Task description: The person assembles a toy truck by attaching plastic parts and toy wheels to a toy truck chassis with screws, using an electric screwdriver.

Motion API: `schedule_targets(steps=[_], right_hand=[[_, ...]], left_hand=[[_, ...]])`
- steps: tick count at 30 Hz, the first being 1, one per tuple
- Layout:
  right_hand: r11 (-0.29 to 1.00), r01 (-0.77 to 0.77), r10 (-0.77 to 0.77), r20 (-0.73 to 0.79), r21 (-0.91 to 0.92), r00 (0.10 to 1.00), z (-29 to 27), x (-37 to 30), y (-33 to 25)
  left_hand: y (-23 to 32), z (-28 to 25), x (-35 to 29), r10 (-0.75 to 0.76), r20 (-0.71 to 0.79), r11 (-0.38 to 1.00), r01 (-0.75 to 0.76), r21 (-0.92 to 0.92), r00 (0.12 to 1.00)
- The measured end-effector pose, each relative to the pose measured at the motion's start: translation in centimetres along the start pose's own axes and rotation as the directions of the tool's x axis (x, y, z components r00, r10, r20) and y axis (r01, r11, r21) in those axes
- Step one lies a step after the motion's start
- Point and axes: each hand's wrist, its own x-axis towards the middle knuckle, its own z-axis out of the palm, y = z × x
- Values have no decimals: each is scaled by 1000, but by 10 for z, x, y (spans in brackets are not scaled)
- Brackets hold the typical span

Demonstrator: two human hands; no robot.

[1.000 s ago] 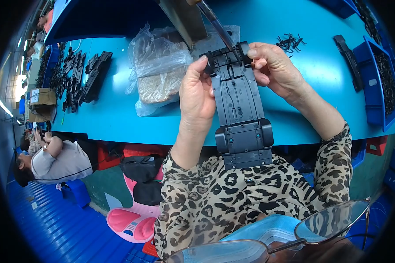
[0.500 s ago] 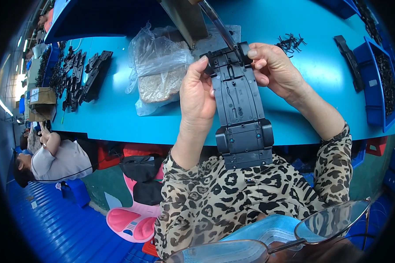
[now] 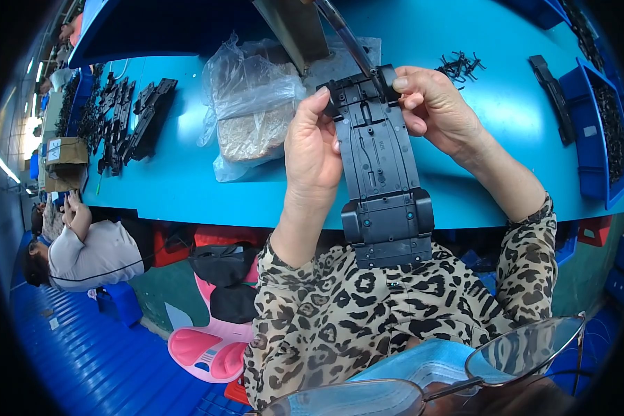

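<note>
Between my hands is a long black plastic chassis plate [image 3: 379, 156] with rounded wheel-arch shapes at its near end. My left hand [image 3: 312, 142] grips its far left corner, thumb on top. At the far right corner, my right hand [image 3: 437, 104] pinches the edge between thumb and fingers. A metal screwdriver shaft [image 3: 345, 31] slants down from above, its tip at the plate's far right part beside my right hand. Whether the tip sits in a screw is too small to tell. The plate's near end hangs past the table edge, over my lap.
Left of the plate lies a plastic-wrapped block [image 3: 253, 118], near a metal stand [image 3: 295, 31]. Black parts [image 3: 149, 121] lie farther left. Small black pieces [image 3: 460, 67] are piled beyond my right hand. At right are a long black part [image 3: 552, 97] and a blue bin [image 3: 593, 132]. A person [image 3: 97, 256] sits at left.
My hands and the plate stay almost still under the screwdriver shaft. The person at left has shifted slightly.
</note>
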Motion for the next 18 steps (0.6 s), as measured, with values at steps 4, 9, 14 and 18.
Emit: schedule_targets(steps=[4,9,14,18], right_hand=[[1000,15,-15,21,4,1000,0,-1,-1],[1000,18,-18,17,6,1000,0,-1,0],[1000,9,-9,11,2,1000,0,0,-1],[1000,10,-10,9,11,1000,2,-2,-2]], left_hand=[[0,1,0,4,8,1000,-4,3,1000],[1,3,-1,-7,1,1000,7,3,1000],[1,3,-1,-11,3,1000,11,12,1000],[1,2,0,11,-60,1000,-10,20,998]])
